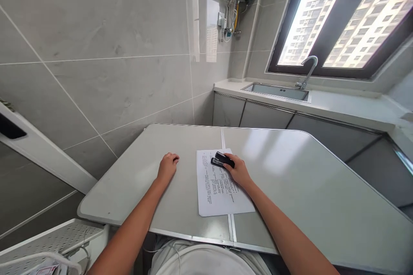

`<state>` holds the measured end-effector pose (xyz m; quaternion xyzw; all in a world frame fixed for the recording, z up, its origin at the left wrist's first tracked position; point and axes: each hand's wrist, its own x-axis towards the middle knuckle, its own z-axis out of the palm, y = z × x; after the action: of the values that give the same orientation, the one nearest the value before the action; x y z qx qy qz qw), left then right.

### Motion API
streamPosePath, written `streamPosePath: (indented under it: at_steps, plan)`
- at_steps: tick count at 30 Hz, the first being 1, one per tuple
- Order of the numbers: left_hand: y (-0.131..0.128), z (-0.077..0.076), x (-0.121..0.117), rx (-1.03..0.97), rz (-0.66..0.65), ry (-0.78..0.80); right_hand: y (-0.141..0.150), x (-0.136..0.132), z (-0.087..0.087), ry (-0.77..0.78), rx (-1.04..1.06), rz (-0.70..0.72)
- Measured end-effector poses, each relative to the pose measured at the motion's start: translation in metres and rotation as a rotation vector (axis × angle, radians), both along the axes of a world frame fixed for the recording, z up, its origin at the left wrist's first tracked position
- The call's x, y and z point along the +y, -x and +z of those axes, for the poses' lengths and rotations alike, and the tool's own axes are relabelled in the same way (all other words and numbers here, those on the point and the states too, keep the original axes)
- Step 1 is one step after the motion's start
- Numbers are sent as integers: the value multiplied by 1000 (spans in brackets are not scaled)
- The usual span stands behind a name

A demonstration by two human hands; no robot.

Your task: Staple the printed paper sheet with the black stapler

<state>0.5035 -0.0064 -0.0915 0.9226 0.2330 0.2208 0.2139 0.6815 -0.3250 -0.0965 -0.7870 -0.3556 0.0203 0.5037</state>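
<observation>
My right hand is closed around the back end of a black stapler, whose front end points left. The stapler is over the upper part of a printed sheet of paper; whether it rests on the sheet I cannot tell. On the table to the left of the paper, my left hand lies apart from it with its fingers curled in. Whether anything is inside those fingers is hidden.
The pale folding table has a seam down its middle, under the paper. Beyond it stands a counter with a sink and a faucet. A white perforated rack is at the lower left, beside a tiled wall.
</observation>
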Motion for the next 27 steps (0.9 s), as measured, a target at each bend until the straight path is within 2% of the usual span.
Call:
streamPosePath:
  at_steps: [5,10,13,19,23,25,27]
  plan:
    - [-36,-2,11,-26,2,8,1,-2,6,-15,-37,-70]
    - [-32,-4,9,-36,-33,21,10,-2,15,-29,6,0]
    - [-29,-4,5,-33,-63,16,21,4,15,-31,29,45]
    - [-41,2,0,-30,-73,-25,40,22,5,-18,-41,-120]
    - [-43,24,-24,-93,-50,-44,38,21,6,-44,-24,-102]
    - [-43,35,-45,-149,-127,60,35,17,10,-86,-14,-95]
    - [-43,41,-69,-150,-273,250,33,13,13,-127,-4,-84]
